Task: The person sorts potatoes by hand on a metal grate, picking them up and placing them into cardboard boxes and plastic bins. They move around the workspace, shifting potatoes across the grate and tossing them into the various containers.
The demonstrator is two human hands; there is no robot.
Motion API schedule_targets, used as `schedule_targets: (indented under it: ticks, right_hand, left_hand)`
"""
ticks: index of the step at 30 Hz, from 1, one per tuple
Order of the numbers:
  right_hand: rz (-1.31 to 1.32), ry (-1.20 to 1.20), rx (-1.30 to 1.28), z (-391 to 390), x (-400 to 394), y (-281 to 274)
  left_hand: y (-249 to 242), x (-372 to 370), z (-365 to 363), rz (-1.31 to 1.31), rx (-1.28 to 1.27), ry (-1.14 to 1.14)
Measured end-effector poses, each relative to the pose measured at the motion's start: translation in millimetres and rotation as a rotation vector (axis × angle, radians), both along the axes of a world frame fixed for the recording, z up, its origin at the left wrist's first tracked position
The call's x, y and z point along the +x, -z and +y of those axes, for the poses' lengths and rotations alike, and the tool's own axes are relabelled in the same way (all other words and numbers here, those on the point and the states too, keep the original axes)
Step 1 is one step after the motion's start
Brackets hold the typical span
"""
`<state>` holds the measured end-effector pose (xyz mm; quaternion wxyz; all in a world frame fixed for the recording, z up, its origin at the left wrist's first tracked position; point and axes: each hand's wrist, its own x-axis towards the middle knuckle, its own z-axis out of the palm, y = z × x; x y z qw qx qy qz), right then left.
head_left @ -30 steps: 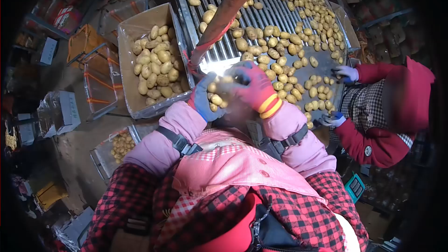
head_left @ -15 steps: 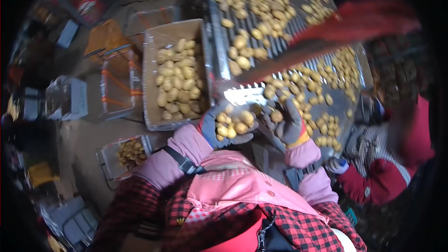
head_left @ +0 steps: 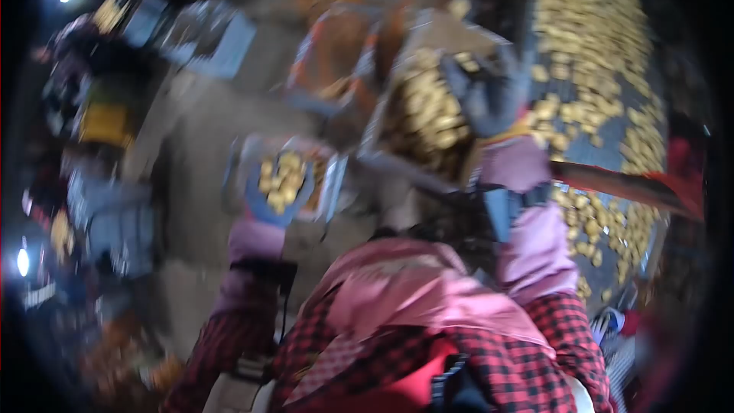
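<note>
My left hand [head_left: 269,210], in a grey-blue glove, cups several small potatoes [head_left: 284,180] in its palm. It is above a small lined box [head_left: 329,183] on the left, whose contents are mostly hidden by the hand. My right hand [head_left: 493,99], gloved with a yellow-orange cuff, reaches over the large cardboard box [head_left: 375,134] of potatoes [head_left: 428,99]. Its fingers look apart, though motion blurs them. A pale potato-like shape [head_left: 459,7] shows near that box's far edge.
A sorting table [head_left: 592,134] covered with potatoes runs along the right, crossed by a reddish-brown bar [head_left: 619,182]. An orange-edged crate [head_left: 330,53] stands beyond the boxes. Another person's sleeve [head_left: 628,323] shows at lower right. Grey-white boxes [head_left: 229,46] stand at far left.
The view has swung left. My hands have moved apart: the left, with its potatoes, to the small box, and the right from the table to over the large box.
</note>
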<state>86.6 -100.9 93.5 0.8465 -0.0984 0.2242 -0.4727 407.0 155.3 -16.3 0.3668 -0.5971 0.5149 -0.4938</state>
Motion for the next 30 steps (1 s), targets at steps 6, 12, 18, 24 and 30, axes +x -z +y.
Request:
schedule_targets:
  ticks: [6, 12, 18, 24, 30]
  right_hand:
    - [0.155, -0.310, 0.186, 79.1, -60.4, 74.4]
    - [0.333, -0.233, 0.248, 158.4, -132.0, 86.7]
    - [0.354, 0.025, 0.108, 236.9, -205.9, 98.0]
    - [1.019, 0.172, -0.300, 347.1, -258.7, 122.8]
    - [0.347, 0.651, 0.310, 449.0, -263.1, 88.7]
  left_hand:
    - [-5.6, 64.9, 53.2, 2.988, -0.741, -0.352]
    - [56.0, 98.2, 32.8, 3.421, -1.000, -0.766]
    - [2.0, 16.6, -75.0, 1.264, 0.705, 0.391]
    - [-15.7, -169.5, -119.9, 2.172, 1.598, 0.169]
    - [-27.7, -341.3, -136.5, 2.812, 1.834, -1.025]
